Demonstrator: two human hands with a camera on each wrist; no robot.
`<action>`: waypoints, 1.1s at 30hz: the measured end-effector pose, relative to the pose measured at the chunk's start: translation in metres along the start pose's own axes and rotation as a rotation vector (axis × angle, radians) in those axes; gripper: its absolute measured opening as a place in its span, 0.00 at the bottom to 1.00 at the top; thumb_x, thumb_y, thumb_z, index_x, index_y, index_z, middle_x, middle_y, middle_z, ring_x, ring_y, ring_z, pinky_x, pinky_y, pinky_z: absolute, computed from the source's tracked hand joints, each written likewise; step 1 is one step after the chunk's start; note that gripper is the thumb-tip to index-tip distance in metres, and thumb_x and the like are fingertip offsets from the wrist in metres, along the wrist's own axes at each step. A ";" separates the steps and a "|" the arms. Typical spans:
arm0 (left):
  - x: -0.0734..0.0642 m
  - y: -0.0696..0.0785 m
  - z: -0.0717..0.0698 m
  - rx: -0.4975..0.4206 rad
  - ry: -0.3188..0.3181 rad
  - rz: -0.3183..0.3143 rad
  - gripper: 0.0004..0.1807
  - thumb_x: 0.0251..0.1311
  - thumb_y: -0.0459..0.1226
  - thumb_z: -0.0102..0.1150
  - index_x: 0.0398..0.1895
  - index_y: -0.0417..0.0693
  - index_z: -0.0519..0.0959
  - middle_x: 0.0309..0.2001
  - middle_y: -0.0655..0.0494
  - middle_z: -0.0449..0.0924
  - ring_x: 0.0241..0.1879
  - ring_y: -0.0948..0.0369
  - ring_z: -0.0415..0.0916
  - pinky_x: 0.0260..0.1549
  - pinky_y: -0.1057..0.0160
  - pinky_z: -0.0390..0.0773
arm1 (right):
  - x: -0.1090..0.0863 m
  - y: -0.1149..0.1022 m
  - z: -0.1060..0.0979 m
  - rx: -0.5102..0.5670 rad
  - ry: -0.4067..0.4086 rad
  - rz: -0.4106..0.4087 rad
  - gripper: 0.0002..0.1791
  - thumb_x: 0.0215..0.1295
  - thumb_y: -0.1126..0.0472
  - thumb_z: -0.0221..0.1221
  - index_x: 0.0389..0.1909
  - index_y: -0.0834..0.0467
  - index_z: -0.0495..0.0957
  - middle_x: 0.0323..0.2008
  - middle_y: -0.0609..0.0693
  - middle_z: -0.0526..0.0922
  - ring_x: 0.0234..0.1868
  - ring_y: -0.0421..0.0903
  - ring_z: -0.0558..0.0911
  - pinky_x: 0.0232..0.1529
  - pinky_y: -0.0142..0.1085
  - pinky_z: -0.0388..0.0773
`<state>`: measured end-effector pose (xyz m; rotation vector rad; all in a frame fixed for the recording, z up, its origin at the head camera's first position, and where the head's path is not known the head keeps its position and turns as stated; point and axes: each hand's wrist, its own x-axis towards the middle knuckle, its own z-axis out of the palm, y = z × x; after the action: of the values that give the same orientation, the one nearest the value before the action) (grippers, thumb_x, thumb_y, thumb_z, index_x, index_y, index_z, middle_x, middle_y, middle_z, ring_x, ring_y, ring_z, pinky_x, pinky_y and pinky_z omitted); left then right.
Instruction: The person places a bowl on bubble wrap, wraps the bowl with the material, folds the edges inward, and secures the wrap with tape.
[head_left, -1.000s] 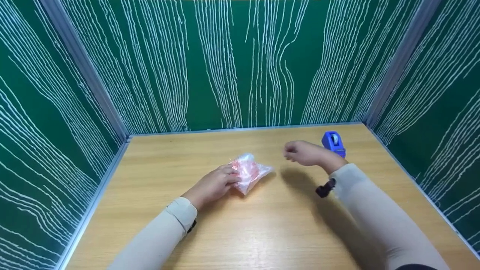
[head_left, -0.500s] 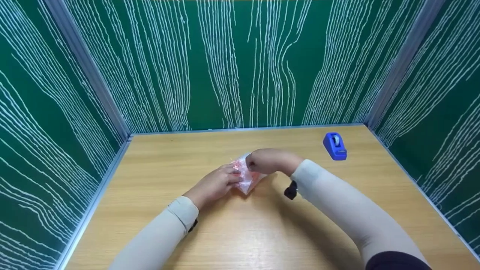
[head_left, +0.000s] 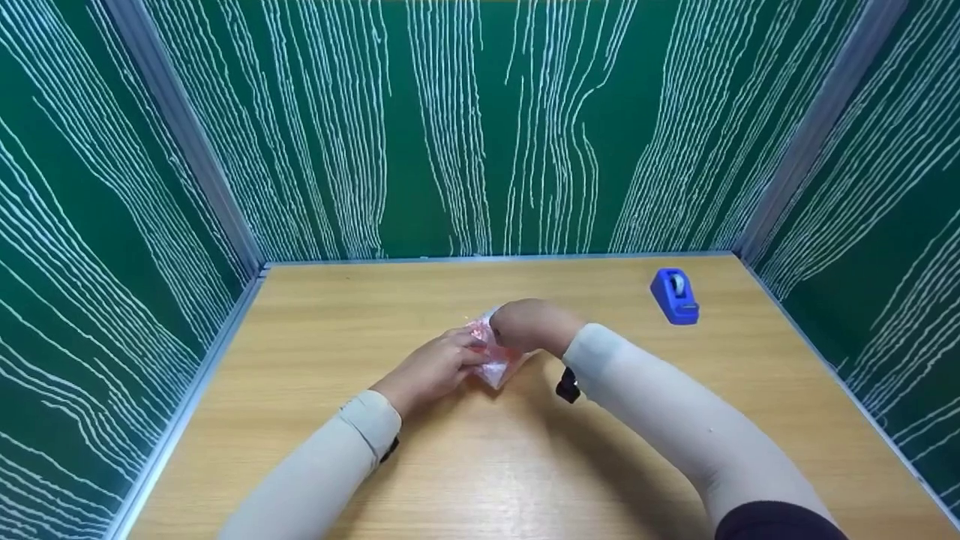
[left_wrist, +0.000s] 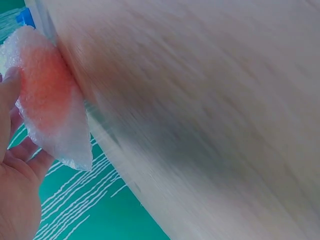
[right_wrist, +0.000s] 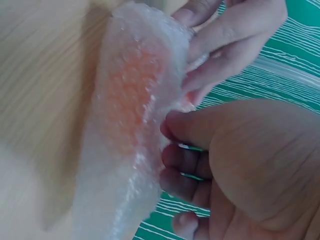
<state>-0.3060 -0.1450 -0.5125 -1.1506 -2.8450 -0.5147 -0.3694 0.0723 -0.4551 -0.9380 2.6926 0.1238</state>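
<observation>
A bubble-wrapped package (head_left: 495,367) with something orange-red inside lies near the middle of the wooden table. My left hand (head_left: 431,367) grips its left side; in the left wrist view, the thumb shows against the package (left_wrist: 47,95) and the other fingers lie behind it. From the right, my right hand (head_left: 532,324) reaches over the package and covers part of it in the head view. The right wrist view shows the right hand's curled fingertips (right_wrist: 180,185) at the edge of the bubble wrap (right_wrist: 135,100), pinching there. Whether tape lies between them cannot be made out.
A blue tape dispenser (head_left: 675,298) with a roll in it stands at the back right of the table (head_left: 345,300). Green walls with white lines (head_left: 420,150) enclose the table at the back and both sides.
My right hand has moved left from beside the tape dispenser onto the package, uncovering the dispenser. The left hand keeps its hold, and the package stays in place.
</observation>
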 end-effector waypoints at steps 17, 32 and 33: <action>0.001 0.001 0.001 0.002 0.002 -0.024 0.16 0.84 0.36 0.64 0.68 0.51 0.90 0.73 0.52 0.84 0.82 0.51 0.74 0.86 0.51 0.69 | -0.007 -0.003 0.011 -0.065 0.121 0.053 0.10 0.81 0.62 0.61 0.48 0.61 0.90 0.45 0.59 0.93 0.44 0.58 0.90 0.61 0.53 0.90; -0.002 0.003 -0.001 -0.047 -0.026 -0.090 0.19 0.85 0.38 0.63 0.73 0.56 0.87 0.82 0.54 0.77 0.89 0.51 0.64 0.88 0.48 0.64 | -0.010 -0.001 0.018 0.001 0.213 0.108 0.11 0.78 0.61 0.66 0.52 0.62 0.89 0.47 0.59 0.92 0.44 0.56 0.89 0.59 0.50 0.91; -0.002 0.003 -0.001 -0.051 -0.028 -0.098 0.20 0.85 0.39 0.63 0.73 0.57 0.87 0.82 0.54 0.78 0.89 0.51 0.63 0.89 0.48 0.63 | -0.010 -0.001 0.020 0.022 0.239 0.117 0.11 0.77 0.61 0.67 0.53 0.62 0.90 0.47 0.58 0.91 0.44 0.55 0.88 0.59 0.49 0.91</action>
<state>-0.3028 -0.1445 -0.5111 -1.0379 -2.9402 -0.5832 -0.3568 0.0812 -0.4717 -0.8362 2.9615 0.0056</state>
